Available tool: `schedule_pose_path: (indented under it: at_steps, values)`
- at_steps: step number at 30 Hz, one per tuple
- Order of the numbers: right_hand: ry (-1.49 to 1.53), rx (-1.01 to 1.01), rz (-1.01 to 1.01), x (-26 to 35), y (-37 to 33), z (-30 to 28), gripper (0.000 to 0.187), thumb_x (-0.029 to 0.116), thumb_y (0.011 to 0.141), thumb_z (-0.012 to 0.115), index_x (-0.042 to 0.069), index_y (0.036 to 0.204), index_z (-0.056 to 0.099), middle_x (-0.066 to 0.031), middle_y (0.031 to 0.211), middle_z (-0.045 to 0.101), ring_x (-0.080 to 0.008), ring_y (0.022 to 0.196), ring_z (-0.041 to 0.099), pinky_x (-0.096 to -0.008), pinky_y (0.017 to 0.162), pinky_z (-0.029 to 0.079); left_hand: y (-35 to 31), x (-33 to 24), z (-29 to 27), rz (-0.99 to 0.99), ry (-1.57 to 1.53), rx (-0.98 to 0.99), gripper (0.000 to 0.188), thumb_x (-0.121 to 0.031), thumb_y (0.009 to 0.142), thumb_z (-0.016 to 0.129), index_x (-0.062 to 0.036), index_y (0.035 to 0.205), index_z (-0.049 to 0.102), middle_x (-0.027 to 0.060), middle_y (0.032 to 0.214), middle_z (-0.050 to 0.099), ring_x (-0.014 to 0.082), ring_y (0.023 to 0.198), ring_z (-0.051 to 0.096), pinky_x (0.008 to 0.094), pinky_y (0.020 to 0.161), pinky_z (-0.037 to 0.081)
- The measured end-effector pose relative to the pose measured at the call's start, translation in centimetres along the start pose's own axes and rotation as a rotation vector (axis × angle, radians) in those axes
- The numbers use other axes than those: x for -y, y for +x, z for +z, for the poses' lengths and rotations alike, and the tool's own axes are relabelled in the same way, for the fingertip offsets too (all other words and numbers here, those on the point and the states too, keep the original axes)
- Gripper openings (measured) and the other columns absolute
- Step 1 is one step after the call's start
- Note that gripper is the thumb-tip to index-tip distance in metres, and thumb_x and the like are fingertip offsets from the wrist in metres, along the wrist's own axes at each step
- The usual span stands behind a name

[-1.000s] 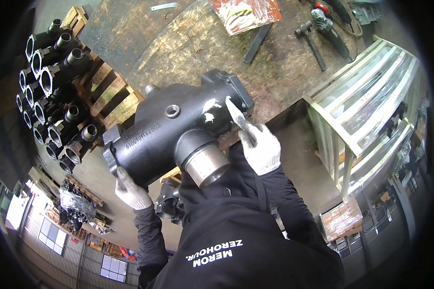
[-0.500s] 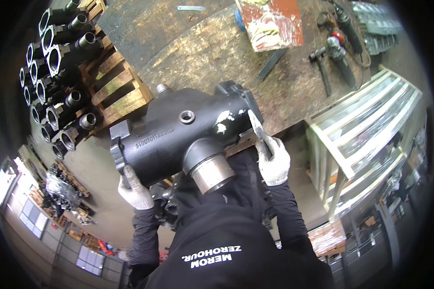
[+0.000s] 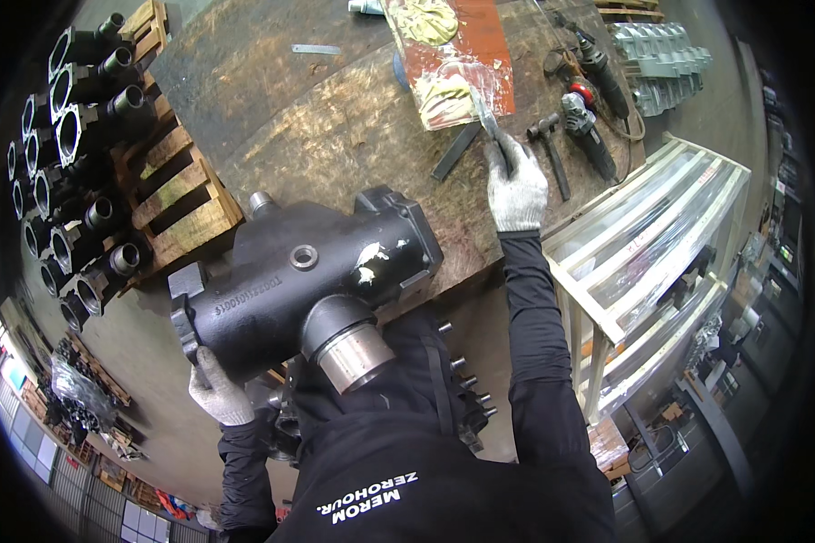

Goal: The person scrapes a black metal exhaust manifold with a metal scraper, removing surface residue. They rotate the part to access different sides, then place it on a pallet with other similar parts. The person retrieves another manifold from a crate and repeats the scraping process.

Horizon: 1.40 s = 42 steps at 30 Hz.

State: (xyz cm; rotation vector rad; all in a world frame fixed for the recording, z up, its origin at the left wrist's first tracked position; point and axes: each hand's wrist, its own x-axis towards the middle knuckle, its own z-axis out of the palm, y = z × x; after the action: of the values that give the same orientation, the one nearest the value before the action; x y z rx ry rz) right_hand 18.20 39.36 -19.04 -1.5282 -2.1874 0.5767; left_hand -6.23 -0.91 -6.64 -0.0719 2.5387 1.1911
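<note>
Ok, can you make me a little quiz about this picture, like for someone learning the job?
1. Which hand holds the spatula?
2. True or false: the left hand touches the black casting.
3. Where is the spatula's tip? a) at the wooden pallet; b) at the red board; c) at the hammer.

Key: 1. The right hand; 2. True; 3. b.

Casting (image 3: 321, 276) on bench (image 3: 335, 145); board (image 3: 491, 45) beyond, hammer (image 3: 555, 166) right of board; pallet (image 3: 188, 224) left.

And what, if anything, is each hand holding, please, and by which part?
Right hand: a scraper, by its handle end; left hand: the black casting, by its left flange.
</note>
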Motion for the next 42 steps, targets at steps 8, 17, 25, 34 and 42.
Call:
schedule_pose_path:
  at_steps: [8, 17, 25, 34, 42]
  values:
    - [-0.049, 0.11, -0.006, 0.3, -2.7, 0.1, 0.03, 0.022, 0.095, 0.074, 0.022, 0.125, 0.075, -0.0116, 0.108, 0.073, -0.0314, 0.094, 0.073, -0.0397, 0.082, 0.057, -0.2, 0.8, -0.5, -0.067, -0.028, -0.035, 0.041, -0.032, 0.105, 0.067, 0.0083, 0.111, 0.069, 0.0086, 0.096, 0.072, 0.0108, 0.086, 0.061, 0.028, 0.078, 0.051]
    - [0.159, 0.22, -0.024, 0.6, -3.9, 0.3, 0.028, 0.011, 0.099, 0.07, 0.006, 0.126, 0.073, -0.012, 0.103, 0.075, -0.0237, 0.089, 0.073, -0.0319, 0.08, 0.056, -0.6, 2.9, -0.9, 0.001, 0.021, -0.099, 0.044, -0.038, 0.105, 0.066, 0.005, 0.114, 0.07, 0.0072, 0.098, 0.074, 0.0112, 0.082, 0.065, 0.0283, 0.077, 0.053]
    - [0.594, 0.916, 0.574, 7.1, -8.7, -4.2, 0.026, 0.014, 0.104, 0.065, 0.001, 0.125, 0.071, -0.0055, 0.097, 0.074, -0.0079, 0.076, 0.064, -0.0241, 0.069, 0.053, -1.2, 3.7, -1.1, -0.05, -0.118, -0.106, 0.039, -0.033, 0.106, 0.064, 0.0054, 0.112, 0.069, 0.0079, 0.099, 0.072, 0.0128, 0.089, 0.065, 0.0286, 0.083, 0.053]
    - [0.234, 0.794, -0.046, 11.9, -13.0, -3.9, 0.032, 0.004, 0.084, 0.078, 0.006, 0.115, 0.077, -0.0158, 0.103, 0.073, -0.0323, 0.093, 0.072, -0.0382, 0.081, 0.058, -1.6, 4.7, -1.7, -0.072, -0.103, -0.112, 0.038, -0.031, 0.107, 0.063, 0.0051, 0.117, 0.067, 0.0108, 0.104, 0.071, 0.0145, 0.09, 0.065, 0.031, 0.084, 0.053]
    - [0.224, 0.749, -0.11, 11.3, -14.3, -4.3, 0.038, 0.012, 0.083, 0.08, 0.016, 0.121, 0.076, -0.0102, 0.1, 0.07, -0.0302, 0.088, 0.071, -0.0395, 0.077, 0.057, -2.1, 5.5, -1.7, -0.076, 0.017, -0.18, 0.042, -0.035, 0.106, 0.064, 0.0046, 0.121, 0.063, 0.009, 0.107, 0.069, 0.0127, 0.096, 0.062, 0.0306, 0.086, 0.052]
